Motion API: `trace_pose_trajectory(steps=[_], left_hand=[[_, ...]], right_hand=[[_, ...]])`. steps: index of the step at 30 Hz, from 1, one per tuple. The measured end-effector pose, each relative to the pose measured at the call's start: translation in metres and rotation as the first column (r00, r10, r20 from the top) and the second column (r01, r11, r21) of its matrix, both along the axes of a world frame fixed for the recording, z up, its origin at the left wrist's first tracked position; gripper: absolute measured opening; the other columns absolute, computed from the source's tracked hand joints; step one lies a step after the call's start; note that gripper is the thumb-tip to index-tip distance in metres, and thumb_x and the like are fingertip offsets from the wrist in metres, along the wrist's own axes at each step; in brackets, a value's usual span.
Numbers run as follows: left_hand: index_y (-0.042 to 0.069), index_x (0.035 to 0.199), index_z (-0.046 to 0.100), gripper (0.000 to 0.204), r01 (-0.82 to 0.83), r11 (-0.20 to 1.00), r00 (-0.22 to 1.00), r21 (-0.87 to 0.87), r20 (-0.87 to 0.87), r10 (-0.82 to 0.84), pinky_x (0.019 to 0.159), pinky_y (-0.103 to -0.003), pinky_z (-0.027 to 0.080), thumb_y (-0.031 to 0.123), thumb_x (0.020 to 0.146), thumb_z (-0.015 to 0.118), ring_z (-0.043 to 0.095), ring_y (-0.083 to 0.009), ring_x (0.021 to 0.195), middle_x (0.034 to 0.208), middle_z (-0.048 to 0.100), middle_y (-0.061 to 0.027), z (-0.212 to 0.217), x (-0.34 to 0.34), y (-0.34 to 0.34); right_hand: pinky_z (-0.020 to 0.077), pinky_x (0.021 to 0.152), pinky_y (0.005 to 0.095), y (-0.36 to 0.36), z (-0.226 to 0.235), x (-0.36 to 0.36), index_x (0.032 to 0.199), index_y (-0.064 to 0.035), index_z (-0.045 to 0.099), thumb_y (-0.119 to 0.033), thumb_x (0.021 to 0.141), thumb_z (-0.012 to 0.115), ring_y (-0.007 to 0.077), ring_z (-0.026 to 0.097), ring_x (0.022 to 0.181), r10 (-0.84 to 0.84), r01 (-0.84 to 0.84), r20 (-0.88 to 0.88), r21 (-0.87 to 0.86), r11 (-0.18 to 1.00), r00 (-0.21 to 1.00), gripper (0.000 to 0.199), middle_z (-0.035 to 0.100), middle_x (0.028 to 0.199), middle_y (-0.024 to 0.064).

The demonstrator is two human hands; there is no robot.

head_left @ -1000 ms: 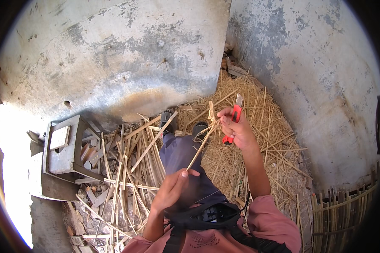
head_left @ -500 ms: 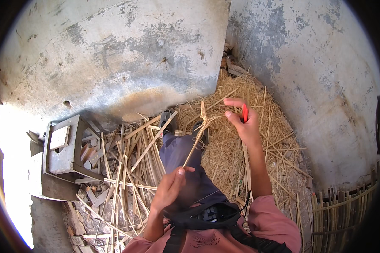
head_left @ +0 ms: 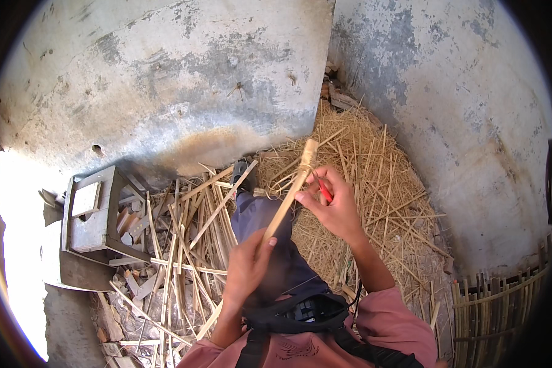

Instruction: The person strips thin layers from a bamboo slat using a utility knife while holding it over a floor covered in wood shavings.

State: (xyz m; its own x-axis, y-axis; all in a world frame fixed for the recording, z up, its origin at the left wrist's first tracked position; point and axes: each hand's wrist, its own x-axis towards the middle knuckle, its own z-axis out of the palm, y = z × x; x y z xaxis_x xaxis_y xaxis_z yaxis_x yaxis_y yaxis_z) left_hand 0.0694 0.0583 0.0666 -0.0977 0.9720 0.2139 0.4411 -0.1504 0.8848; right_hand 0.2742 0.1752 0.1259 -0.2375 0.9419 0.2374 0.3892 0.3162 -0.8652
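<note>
My left hand (head_left: 246, 265) is closed round the lower end of a pale split bamboo strip (head_left: 287, 202), which slants up and away to the right. Thin curled fibres hang about the strip's upper part. My right hand (head_left: 338, 211) is bent round a small red-handled tool (head_left: 324, 191), whose thin dark end lies close beside the strip. The right thumb is at the strip's edge; whether it presses on it I cannot tell. My legs in dark trousers (head_left: 257, 218) are beneath the strip.
Straw-like shavings (head_left: 374, 202) heap up on the right, with loose bamboo strips (head_left: 184, 257) piled at left. A wooden frame (head_left: 92, 221) stands by the left wall. A slatted bamboo piece (head_left: 497, 313) is at lower right. Worn walls (head_left: 214, 73) close in the far side.
The bamboo strip has turned so its broad face shows. My right hand has come down and left, bringing the red-handled tool to the strip; its fingers have curled in.
</note>
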Motion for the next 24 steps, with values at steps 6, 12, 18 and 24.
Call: trace_pose_trajectory(steps=[6, 12, 18, 24], left_hand=[[0.006, 0.141, 0.066, 0.043, -0.028, 0.999, 0.999, -0.021, -0.026, 0.027, 0.061, -0.032, 0.048, 0.018, 0.101, 0.077, 0.062, -0.0158, 0.065, 0.074, 0.064, -0.0085, 0.011, 0.007, 0.0], [0.004, 0.132, 0.067, 0.036, 0.005, 0.998, 0.999, -0.065, 0.037, -0.002, 0.058, -0.028, 0.045, 0.014, 0.099, 0.079, 0.061, -0.01, 0.064, 0.076, 0.066, -0.0036, 0.001, -0.009, -0.004], [0.0, 0.122, 0.07, 0.021, 0.027, 0.997, 0.999, -0.078, 0.043, -0.024, 0.055, -0.027, 0.039, 0.012, 0.105, 0.072, 0.052, -0.0046, 0.06, 0.069, 0.061, 0.001, -0.002, -0.015, -0.007], [-0.002, 0.121, 0.071, 0.022, -0.004, 0.993, 0.992, -0.117, 0.121, 0.018, 0.055, -0.028, 0.037, 0.016, 0.108, 0.068, 0.049, -0.0049, 0.06, 0.068, 0.059, 0.0001, 0.005, -0.01, -0.005]], right_hand=[[0.0496, 0.06, 0.0208, 0.022, -0.035, -0.003, 0.101, -0.0087, 0.048, -0.005, 0.097, 0.08, 0.0079, 0.073, 0.077, 0.092, -0.097, -0.574, 0.022, 0.995, 0.814, 0.032, 0.07, 0.086, 0.0046], [0.0494, 0.064, 0.0186, 0.031, -0.026, 0.004, 0.103, -0.0079, 0.052, -0.005, 0.098, 0.078, 0.0079, 0.074, 0.08, 0.005, -0.017, -0.542, -0.017, 1.0, 0.84, 0.028, 0.07, 0.087, 0.0047], [0.0404, 0.059, 0.0211, 0.033, -0.035, 0.011, 0.108, -0.0075, 0.056, -0.012, 0.097, 0.079, 0.0034, 0.054, 0.061, -0.007, 0.063, -0.4, 0.127, 0.99, 0.917, 0.026, 0.066, 0.089, 0.0], [0.0458, 0.062, 0.03, 0.012, -0.033, 0.013, 0.117, -0.0045, 0.061, -0.029, 0.101, 0.074, 0.0129, 0.059, 0.066, 0.179, -0.159, -0.075, 0.213, 0.964, 0.981, 0.032, 0.067, 0.089, 0.0054]])
